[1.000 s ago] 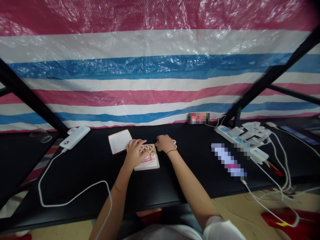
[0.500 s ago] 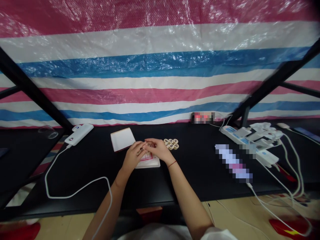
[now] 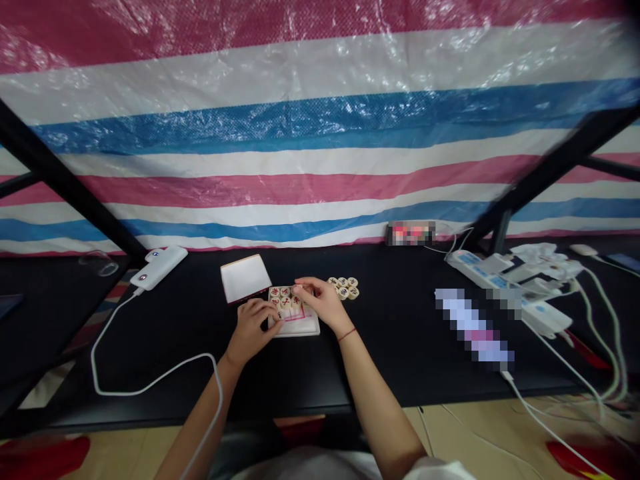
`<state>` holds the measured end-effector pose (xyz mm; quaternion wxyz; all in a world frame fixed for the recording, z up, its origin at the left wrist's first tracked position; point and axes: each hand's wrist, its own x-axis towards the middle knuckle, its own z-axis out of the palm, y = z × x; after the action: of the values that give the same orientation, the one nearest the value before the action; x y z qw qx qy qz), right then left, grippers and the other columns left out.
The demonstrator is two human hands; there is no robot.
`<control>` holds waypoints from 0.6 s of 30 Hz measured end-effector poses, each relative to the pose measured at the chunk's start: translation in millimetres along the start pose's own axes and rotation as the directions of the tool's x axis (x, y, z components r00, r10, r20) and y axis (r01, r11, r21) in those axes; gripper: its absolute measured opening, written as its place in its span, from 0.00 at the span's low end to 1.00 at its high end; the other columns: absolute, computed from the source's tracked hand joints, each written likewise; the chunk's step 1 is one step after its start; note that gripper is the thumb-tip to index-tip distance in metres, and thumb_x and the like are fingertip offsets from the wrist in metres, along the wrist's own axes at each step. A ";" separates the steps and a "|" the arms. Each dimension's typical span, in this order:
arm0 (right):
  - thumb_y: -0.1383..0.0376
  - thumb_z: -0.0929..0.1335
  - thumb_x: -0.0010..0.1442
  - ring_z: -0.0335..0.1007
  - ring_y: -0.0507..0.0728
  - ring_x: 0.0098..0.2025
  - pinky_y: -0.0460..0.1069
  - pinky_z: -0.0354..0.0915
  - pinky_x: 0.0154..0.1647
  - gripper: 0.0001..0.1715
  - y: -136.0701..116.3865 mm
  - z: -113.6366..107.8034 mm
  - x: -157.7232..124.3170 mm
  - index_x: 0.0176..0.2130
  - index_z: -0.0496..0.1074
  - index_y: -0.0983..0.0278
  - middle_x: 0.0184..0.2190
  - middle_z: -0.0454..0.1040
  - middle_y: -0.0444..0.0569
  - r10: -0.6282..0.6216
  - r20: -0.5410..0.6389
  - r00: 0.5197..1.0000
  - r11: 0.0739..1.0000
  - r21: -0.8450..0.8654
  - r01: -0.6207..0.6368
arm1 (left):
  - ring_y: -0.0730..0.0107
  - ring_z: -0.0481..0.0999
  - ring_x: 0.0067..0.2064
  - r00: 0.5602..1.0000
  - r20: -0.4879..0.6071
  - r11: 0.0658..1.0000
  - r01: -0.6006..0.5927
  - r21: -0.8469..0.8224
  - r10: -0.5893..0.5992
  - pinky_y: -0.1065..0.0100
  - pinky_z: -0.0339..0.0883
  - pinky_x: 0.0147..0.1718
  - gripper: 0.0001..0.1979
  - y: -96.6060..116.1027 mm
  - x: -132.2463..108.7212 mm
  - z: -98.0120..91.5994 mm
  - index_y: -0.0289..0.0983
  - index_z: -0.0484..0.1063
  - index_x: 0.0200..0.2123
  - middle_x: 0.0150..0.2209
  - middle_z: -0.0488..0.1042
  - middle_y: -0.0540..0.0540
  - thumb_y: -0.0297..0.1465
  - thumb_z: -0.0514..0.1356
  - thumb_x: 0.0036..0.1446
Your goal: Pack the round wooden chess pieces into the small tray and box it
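Observation:
A shallow white box (image 3: 305, 328) lies on the black table, its back part holding rows of round Chinese chess pieces (image 3: 285, 302) with red characters. My left hand (image 3: 253, 328) is at the box's left front corner, thumb and fingers pinching one Chinese chess piece (image 3: 279, 315) with dark marking. Over the box's back right corner, my right hand (image 3: 325, 304) has its fingers bent and drawn together among the pieces; what they grip is hidden. Just beyond that hand, several black-marked Chinese chess pieces (image 3: 343, 283) stand in two rows on the table.
Behind the box on the left lies an open white lid (image 3: 245, 277). A white power bank (image 3: 160, 268) trails a cable across the left side, over my left forearm. To the right are a blurred-out phone (image 3: 473, 327), a crowded power strip (image 3: 520, 293) and a small blurred device (image 3: 411, 233).
My hands, together over the box before, have separated. The left moved left and nearer with a piece; the right stays at the back right. More red-marked pieces now show in the box.

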<state>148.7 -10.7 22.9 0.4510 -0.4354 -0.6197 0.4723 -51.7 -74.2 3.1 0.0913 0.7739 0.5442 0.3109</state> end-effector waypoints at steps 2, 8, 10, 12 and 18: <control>0.54 0.72 0.53 0.64 0.50 0.26 0.46 0.63 0.29 0.20 -0.1 0.9 -1.6 0.40 0.75 0.66 0.24 0.71 0.43 0.004 0.011 1.000 1.000 0.012 -0.004 | 0.62 0.70 0.47 1.000 0.012 0.996 0.012 0.084 -0.013 0.56 0.58 0.50 0.04 2.7 0.5 -2.0 0.42 0.75 0.29 0.40 0.77 0.49 0.32 0.62 0.56; 0.59 0.71 0.54 0.65 0.50 0.25 0.46 0.65 0.29 0.12 -3.9 4.4 -18.1 0.38 0.73 0.63 0.27 0.73 0.43 -0.066 0.095 0.993 0.987 -0.138 0.079 | 0.60 0.67 0.49 0.997 0.081 0.988 -0.023 0.152 0.011 0.57 0.57 0.47 0.08 5.5 -1.8 -7.1 0.48 0.79 0.37 0.45 0.74 0.47 0.36 0.59 0.59; 0.64 0.71 0.55 0.67 0.50 0.30 0.46 0.67 0.34 0.08 -6.8 7.3 -26.4 0.37 0.74 0.63 0.36 0.74 0.47 -0.147 0.133 0.980 0.962 -0.213 0.173 | 0.60 0.67 0.49 0.999 0.054 0.986 -0.010 0.167 0.001 0.58 0.58 0.47 0.09 3.9 -2.8 -5.4 0.48 0.78 0.38 0.45 0.73 0.47 0.36 0.58 0.59; 0.71 0.70 0.54 0.70 0.51 0.37 0.47 0.68 0.41 0.09 -9.4 12.2 -33.7 0.38 0.74 0.62 0.42 0.72 0.48 -0.201 0.191 0.961 0.927 -0.281 0.250 | 0.61 0.68 0.48 1.000 0.002 0.986 0.021 0.167 -0.021 0.58 0.58 0.47 0.09 0.9 -3.1 -2.8 0.46 0.78 0.38 0.43 0.73 0.46 0.35 0.57 0.60; 0.79 0.65 0.53 0.70 0.54 0.43 0.49 0.65 0.48 0.21 -12.3 33.4 -37.6 0.43 0.73 0.61 0.41 0.72 0.48 -0.195 0.348 0.917 0.791 -0.498 0.356 | 0.64 0.71 0.45 0.990 -0.109 0.995 0.093 0.040 -0.088 0.60 0.64 0.48 0.10 -10.3 -1.6 1.4 0.41 0.74 0.41 0.41 0.73 0.46 0.32 0.53 0.62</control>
<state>123.0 -55.6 24.5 0.2791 -0.3797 -0.8434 0.2583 -59.3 -71.3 -3.6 0.0585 0.7326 0.5896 0.3349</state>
